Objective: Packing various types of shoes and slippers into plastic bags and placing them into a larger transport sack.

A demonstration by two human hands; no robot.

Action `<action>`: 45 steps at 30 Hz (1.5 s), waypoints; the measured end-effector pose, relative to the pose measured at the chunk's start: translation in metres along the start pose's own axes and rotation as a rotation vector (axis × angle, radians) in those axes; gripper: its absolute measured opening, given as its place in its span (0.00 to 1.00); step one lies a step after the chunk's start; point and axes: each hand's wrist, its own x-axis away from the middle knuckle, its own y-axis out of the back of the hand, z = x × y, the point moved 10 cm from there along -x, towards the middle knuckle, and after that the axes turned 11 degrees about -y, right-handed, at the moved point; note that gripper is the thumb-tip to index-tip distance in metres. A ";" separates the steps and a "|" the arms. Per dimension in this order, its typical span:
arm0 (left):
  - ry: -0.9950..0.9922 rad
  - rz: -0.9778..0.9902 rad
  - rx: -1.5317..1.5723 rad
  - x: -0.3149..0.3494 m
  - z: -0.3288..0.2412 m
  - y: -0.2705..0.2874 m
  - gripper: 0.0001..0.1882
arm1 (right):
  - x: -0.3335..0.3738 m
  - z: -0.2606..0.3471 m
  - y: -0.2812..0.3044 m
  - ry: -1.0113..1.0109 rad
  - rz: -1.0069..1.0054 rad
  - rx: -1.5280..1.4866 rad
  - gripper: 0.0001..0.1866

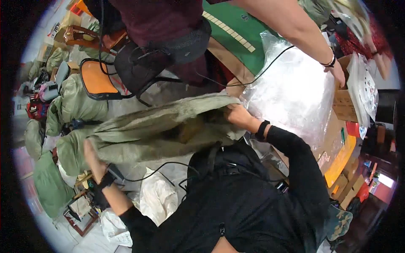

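A large olive-green woven sack [126,145] stretches sideways in front of my body, its mouth gaping toward the right. Through the mouth I see a dark inside with something brownish that I cannot make out. My right hand [239,117] is closed on the sack's rim at its right end. At the other end, my left hand [93,159] lies along the sack's side with its fingers stretched out. Both wrists wear black bands.
Across from me, a person's bare arm [291,29] reaches over clear plastic bags [291,80] on a table. An orange-seated chair [99,78] stands at the far left. Full green sacks [50,181] crowd the left, a white sack [158,196] lies below, and a cardboard box [344,105] sits right.
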 end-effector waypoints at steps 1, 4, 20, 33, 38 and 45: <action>0.061 0.068 -0.027 -0.033 0.054 0.010 0.27 | -0.004 0.004 -0.001 0.015 0.025 -0.041 0.07; 0.214 0.298 -0.289 -0.063 0.148 -0.027 0.27 | -0.027 0.019 -0.018 0.009 0.111 0.000 0.06; -1.348 1.225 -0.703 0.233 0.084 -0.465 0.18 | -0.022 0.013 -0.022 -0.132 0.206 -0.068 0.05; -1.417 1.000 -0.408 0.229 0.051 -0.348 0.17 | 0.018 -0.007 -0.178 -1.121 0.329 -1.178 0.30; -1.359 0.964 -0.468 0.211 0.052 -0.366 0.21 | 0.019 -0.085 -0.067 -1.302 -0.193 -0.925 0.15; -1.023 1.308 -0.558 0.215 0.099 -0.493 0.28 | 0.056 -0.162 0.012 -1.652 -0.503 -0.753 0.23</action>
